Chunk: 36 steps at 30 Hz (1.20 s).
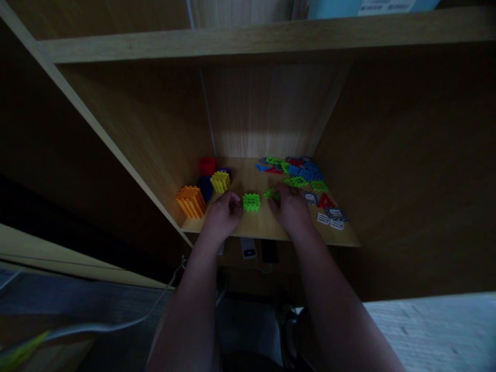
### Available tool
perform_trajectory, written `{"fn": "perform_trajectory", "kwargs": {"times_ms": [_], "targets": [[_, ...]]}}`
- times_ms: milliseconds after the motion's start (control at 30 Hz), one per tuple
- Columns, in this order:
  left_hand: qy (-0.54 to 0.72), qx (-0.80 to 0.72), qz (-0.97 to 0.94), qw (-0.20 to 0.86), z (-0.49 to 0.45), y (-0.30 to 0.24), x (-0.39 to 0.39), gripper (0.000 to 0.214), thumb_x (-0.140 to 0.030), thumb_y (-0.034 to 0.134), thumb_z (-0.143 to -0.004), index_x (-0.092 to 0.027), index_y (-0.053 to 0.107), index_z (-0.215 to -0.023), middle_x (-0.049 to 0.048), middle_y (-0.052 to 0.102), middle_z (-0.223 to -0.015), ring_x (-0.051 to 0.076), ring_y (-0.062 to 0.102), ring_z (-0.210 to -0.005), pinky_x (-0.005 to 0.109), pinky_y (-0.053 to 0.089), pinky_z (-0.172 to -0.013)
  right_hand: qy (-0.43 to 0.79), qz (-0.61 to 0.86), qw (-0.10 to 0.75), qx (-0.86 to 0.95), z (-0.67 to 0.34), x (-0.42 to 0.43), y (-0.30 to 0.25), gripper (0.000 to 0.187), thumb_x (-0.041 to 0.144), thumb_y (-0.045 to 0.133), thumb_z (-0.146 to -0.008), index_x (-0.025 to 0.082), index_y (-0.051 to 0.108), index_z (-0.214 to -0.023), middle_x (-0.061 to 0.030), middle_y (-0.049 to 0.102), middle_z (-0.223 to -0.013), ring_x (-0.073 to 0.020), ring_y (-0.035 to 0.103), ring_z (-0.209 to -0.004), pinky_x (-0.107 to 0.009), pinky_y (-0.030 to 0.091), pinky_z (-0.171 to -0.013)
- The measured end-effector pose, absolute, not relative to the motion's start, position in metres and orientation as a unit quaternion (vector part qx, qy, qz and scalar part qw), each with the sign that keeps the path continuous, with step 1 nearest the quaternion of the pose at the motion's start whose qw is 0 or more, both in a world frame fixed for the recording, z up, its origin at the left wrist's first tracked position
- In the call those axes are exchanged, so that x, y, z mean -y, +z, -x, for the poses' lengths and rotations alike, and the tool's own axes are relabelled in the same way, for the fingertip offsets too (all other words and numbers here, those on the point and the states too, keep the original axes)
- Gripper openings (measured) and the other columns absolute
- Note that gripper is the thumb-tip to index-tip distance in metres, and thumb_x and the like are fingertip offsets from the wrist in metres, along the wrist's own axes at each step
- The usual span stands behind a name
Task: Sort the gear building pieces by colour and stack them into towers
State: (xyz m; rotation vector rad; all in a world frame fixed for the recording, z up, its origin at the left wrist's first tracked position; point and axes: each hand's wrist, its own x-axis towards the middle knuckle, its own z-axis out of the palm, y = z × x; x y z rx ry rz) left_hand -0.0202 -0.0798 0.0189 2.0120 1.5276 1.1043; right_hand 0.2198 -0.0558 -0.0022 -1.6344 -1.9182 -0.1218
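Note:
A green interlocking-tile block [251, 202] sits on the shelf board between my two hands. Just left of it, my left hand [226, 213] is loosely curled, thumb and fingertips apart, with nothing visible in the grasp. My right hand [290, 205] is closed at the fingertips on a green notched tile [268, 193], partly hidden by the fingers. Behind and right of that hand lies a spread of loose tiles, among them green ones [296, 181], blue ones [306, 171] and a red triangle [325, 200].
On the left stand built blocks: orange [191, 201], yellow [220, 182], red [208, 166] and dark blue [205, 187]. White window-like tiles [329, 221] lie near the front right. The shelf compartment has side walls and an upper board [248, 44]. Beneath the shelf, a white device [248, 248] shows a small light.

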Motion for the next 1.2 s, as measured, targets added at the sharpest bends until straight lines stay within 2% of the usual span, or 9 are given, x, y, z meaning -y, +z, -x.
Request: {"fn": "perform_trajectory", "kwargs": {"times_ms": [167, 333, 400, 500, 600, 800, 1100, 1200], "targets": [[0.424, -0.529, -0.709, 0.194, 0.022, 0.017, 0.081, 0.021, -0.013, 0.063, -0.091, -0.023, 0.065, -0.109, 0.0034, 0.077, -0.106, 0.021, 0.075, -0.098, 0.034, 0.058, -0.090, -0.033, 0.555, 0.403, 0.727, -0.217, 0.062, 0.007, 0.028, 0.037, 0.068, -0.104, 0.021, 0.065, -0.127, -0.0172, 0.076, -0.125, -0.0366, 0.068, -0.120, -0.052, 0.054, -0.109], [0.484, -0.431, -0.731, 0.215, 0.023, 0.016, 0.086, 0.047, -0.018, 0.063, -0.099, -0.025, 0.058, -0.146, 0.0054, 0.077, -0.118, 0.021, 0.074, -0.110, 0.037, 0.059, -0.104, 0.049, 0.441, 0.441, 0.780, -0.210, 0.072, 0.017, 0.022, 0.036, 0.070, -0.105, 0.027, 0.063, -0.125, -0.0129, 0.073, -0.144, -0.0314, 0.069, -0.134, -0.053, 0.055, -0.117], [0.480, -0.415, -0.744, 0.210, 0.023, 0.018, 0.087, 0.049, -0.022, 0.064, -0.103, -0.028, 0.059, -0.151, 0.0070, 0.077, -0.125, 0.023, 0.074, -0.117, 0.040, 0.057, -0.109, 0.083, 0.416, 0.441, 0.791, -0.208, 0.076, 0.020, 0.022, 0.034, 0.073, -0.104, 0.029, 0.063, -0.122, -0.0115, 0.073, -0.146, -0.0305, 0.070, -0.135, -0.053, 0.056, -0.117], [0.458, -0.414, -0.764, 0.186, 0.024, 0.021, 0.088, 0.027, -0.025, 0.065, -0.106, -0.028, 0.074, -0.131, 0.0066, 0.080, -0.122, 0.025, 0.074, -0.118, 0.042, 0.057, -0.109, 0.113, 0.397, 0.447, 0.794, -0.206, 0.078, 0.022, 0.018, 0.033, 0.075, -0.102, 0.029, 0.063, -0.115, -0.0106, 0.075, -0.144, -0.0292, 0.073, -0.132, -0.052, 0.058, -0.114], [0.451, -0.409, -0.774, 0.174, 0.025, 0.022, 0.087, 0.016, -0.026, 0.066, -0.107, -0.028, 0.079, -0.114, 0.0047, 0.083, -0.113, 0.025, 0.075, -0.113, 0.043, 0.057, -0.106, 0.124, 0.375, 0.470, 0.789, -0.207, 0.077, 0.021, 0.016, 0.034, 0.076, -0.103, 0.029, 0.063, -0.111, -0.0098, 0.077, -0.142, -0.0275, 0.075, -0.130, -0.049, 0.060, -0.112], [0.463, -0.414, -0.764, 0.176, 0.026, 0.017, 0.084, 0.017, -0.028, 0.068, -0.107, -0.029, 0.081, -0.117, 0.0048, 0.084, -0.116, 0.025, 0.076, -0.114, 0.042, 0.058, -0.104, 0.136, 0.365, 0.501, 0.773, -0.209, 0.073, 0.017, 0.024, 0.036, 0.083, -0.098, 0.029, 0.063, -0.110, -0.0085, 0.079, -0.133, -0.0264, 0.076, -0.126, -0.048, 0.061, -0.110], [0.471, -0.428, -0.749, 0.184, 0.026, 0.013, 0.083, 0.016, -0.032, 0.069, -0.106, -0.030, 0.084, -0.112, 0.0052, 0.085, -0.113, 0.025, 0.078, -0.112, 0.044, 0.061, -0.104, 0.169, 0.365, 0.495, 0.770, -0.210, 0.071, 0.014, 0.021, 0.032, 0.083, -0.097, 0.029, 0.064, -0.107, -0.0073, 0.076, -0.139, -0.0256, 0.072, -0.133, -0.049, 0.061, -0.114], [0.498, -0.423, -0.726, 0.212, 0.027, 0.012, 0.083, 0.018, -0.034, 0.069, -0.106, -0.029, 0.085, -0.113, 0.0060, 0.086, -0.116, 0.025, 0.079, -0.112, 0.044, 0.062, -0.105, 0.142, 0.372, 0.486, 0.778, -0.208, 0.071, 0.017, 0.024, 0.031, 0.083, -0.097, 0.030, 0.067, -0.114, -0.0073, 0.076, -0.139, -0.0261, 0.073, -0.132, -0.049, 0.059, -0.115]]}}
